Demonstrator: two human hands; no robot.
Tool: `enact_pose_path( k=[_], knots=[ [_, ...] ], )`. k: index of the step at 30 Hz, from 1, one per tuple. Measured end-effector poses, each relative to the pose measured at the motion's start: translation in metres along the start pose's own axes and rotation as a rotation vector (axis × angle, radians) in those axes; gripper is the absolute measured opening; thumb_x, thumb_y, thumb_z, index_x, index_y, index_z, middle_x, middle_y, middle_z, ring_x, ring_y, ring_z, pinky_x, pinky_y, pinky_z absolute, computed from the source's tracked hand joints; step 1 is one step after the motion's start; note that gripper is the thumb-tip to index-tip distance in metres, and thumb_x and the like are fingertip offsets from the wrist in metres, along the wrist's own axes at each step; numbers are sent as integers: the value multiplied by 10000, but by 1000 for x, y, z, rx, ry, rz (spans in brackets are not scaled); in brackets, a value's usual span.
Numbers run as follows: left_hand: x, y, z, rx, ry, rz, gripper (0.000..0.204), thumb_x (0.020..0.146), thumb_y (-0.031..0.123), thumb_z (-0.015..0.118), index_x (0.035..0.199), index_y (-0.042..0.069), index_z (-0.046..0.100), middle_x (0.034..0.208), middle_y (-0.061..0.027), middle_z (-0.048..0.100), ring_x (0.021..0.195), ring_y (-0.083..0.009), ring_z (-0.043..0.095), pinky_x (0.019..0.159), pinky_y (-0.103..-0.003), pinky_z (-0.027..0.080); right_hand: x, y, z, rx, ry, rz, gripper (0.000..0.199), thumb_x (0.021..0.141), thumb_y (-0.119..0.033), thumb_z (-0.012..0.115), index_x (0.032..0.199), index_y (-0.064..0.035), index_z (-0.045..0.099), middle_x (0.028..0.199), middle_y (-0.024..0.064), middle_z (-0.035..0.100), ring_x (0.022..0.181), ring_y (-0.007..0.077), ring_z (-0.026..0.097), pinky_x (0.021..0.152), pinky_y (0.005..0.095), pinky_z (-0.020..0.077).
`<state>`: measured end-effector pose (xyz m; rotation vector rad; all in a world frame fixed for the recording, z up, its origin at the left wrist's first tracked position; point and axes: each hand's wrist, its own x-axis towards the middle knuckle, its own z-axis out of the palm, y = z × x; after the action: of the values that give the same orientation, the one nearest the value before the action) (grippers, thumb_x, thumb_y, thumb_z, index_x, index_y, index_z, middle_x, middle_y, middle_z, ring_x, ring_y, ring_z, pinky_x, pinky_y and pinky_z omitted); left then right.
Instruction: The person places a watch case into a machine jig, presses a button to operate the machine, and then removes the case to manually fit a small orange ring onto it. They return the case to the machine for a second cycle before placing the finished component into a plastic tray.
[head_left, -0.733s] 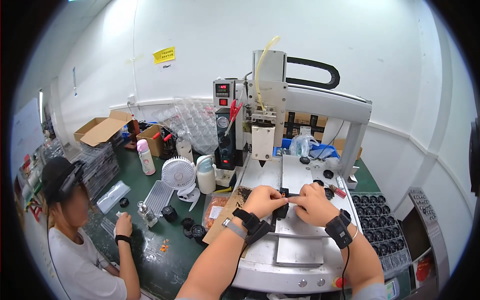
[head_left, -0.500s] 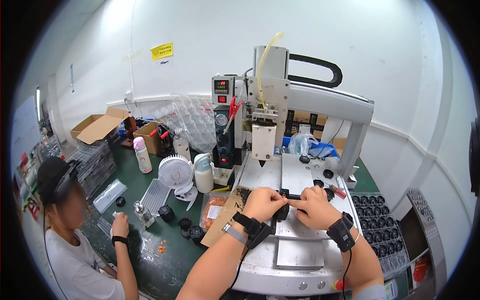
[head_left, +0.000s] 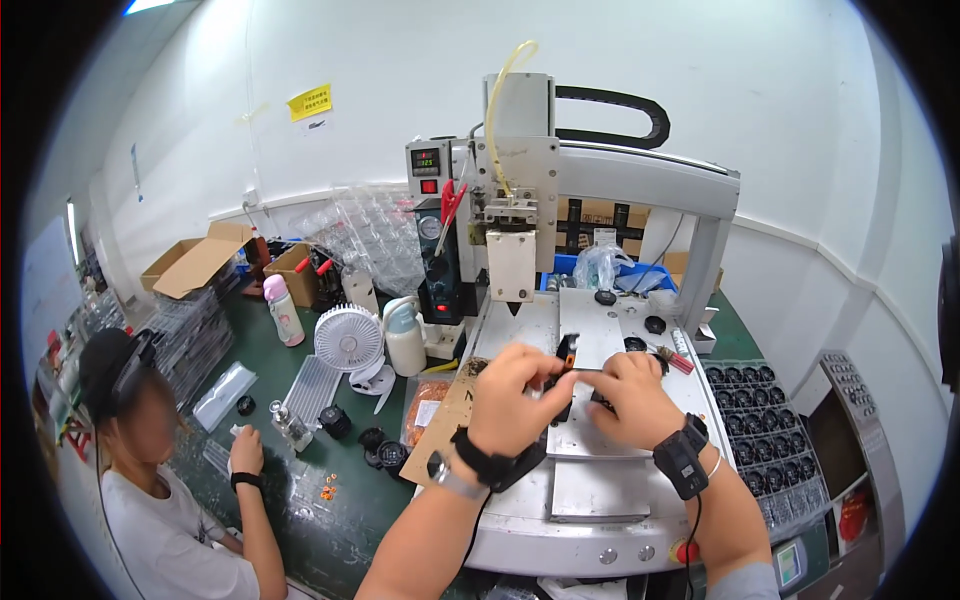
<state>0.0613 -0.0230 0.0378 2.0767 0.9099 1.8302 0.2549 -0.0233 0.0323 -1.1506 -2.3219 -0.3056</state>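
Note:
My left hand [head_left: 515, 400] is closed in a pinch over the machine's metal bed. A small black part with an orange spot [head_left: 570, 352] sticks up from its fingers, tilted. My right hand [head_left: 640, 405] is beside it with curled fingers, and its index fingertip meets the left fingertips. Something dark shows under the right fingers, mostly hidden, so its kind is unclear. Above and behind the hands is the pointed dispensing head [head_left: 512, 270] of a benchtop machine. Each wrist has a black strapped device.
A tray of black round parts [head_left: 760, 430] stands at right. Several black caps and a red-handled tool [head_left: 675, 358] lie on the bed. On the left are a white fan [head_left: 349, 338], a spray bottle [head_left: 405, 345], a glass bottle [head_left: 290, 427] and a seated person [head_left: 170, 500].
The black part with the orange spot has been lifted and tilted upward between my fingers. My left hand has turned and risen slightly. The whole view has shifted a little.

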Motion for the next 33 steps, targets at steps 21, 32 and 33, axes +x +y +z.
enact_pose_path(
  k=[21,32,33],
  knots=[
    [-10,10,-12,-74,37,11,149,683,59,747,745,16,619,758,-47,577,610,-106,504,545,-223,422,-20,50,-21,114,-401,436,543,719,-427,697,1020,13,592,1019,186,548,919,324,576,812,356,470],
    [-37,3,-116,66,72,-104,124,718,-36,640,726,4,523,792,-25,502,695,-92,480,616,-220,394,-22,53,-11,149,-308,348,510,686,-349,735,988,36,593,997,213,520,924,341,552,826,356,461],
    [-44,13,-128,219,44,-187,169,663,20,714,702,11,550,684,-37,501,630,-135,501,587,-262,416,-23,53,-10,163,-301,362,513,684,-347,737,992,35,589,996,212,520,924,338,550,823,356,460]
  ],
)
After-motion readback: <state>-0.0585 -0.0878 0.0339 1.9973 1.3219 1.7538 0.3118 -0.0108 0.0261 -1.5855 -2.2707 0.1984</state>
